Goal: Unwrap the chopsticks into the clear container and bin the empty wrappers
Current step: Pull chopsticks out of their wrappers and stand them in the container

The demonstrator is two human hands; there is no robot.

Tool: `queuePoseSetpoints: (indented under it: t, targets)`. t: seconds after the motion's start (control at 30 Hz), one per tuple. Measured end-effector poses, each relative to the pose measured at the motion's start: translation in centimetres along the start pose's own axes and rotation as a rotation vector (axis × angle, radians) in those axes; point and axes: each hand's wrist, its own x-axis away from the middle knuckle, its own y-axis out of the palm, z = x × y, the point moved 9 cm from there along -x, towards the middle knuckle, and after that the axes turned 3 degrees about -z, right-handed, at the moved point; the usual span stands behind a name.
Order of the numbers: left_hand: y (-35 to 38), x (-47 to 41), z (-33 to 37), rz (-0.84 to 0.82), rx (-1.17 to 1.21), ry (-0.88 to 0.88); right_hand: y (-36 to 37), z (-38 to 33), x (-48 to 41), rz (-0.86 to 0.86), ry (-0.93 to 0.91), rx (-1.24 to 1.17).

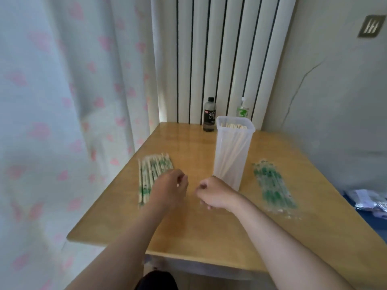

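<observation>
Head view — wrapped chopsticks (154, 174) lie in a row at the left of the tabletop (209, 237). The container (232, 155) stands mid-table with bare sticks inside, and empty wrappers (272, 187) lie heaped to its right, not yet binned. The left hand (169, 190) hovers over the row's near end, fingers curled. The right hand (213, 193) is balled just near of the container's base. Blur hides whether either pinches anything — I cannot tell. Likely step: fetching the next pair, which calls for pinching one wrapper end and pulling it open. No bin is in view. Two bottles (209, 115) stand far behind.
</observation>
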Motion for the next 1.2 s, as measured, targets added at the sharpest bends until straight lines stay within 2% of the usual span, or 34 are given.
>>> queuePoseSetpoints:
  t: [0.1,0.2,0.37,0.63,0.97,1.2]
  targets:
    - [-1.6,1.5,-4.2,0.104,-0.103,-0.084,2.1,-0.9,-1.8,0.047,0.01,-0.022]
    - [-1.5,3.0,-7.1,0.058,-0.143,-0.176,3.5,-1.3,-3.0,0.114,0.017,-0.058]
    - [-0.5,3.6,-8.5,0.019,-0.14,-0.163,3.9,-0.4,-4.1,0.271,0.038,0.017]
    - [0.5,3.6,-8.5,-0.028,-0.179,-0.119,4.0,0.4,-4.6,0.31,0.06,0.033]
    - [0.4,3.9,-8.5,-0.045,-0.16,-0.119,3.6,1.8,-2.7,0.313,0.044,-0.507]
    - [0.4,3.9,-8.5,-0.052,-0.158,-0.124,3.3,2.0,-2.5,0.3,0.026,-0.706]
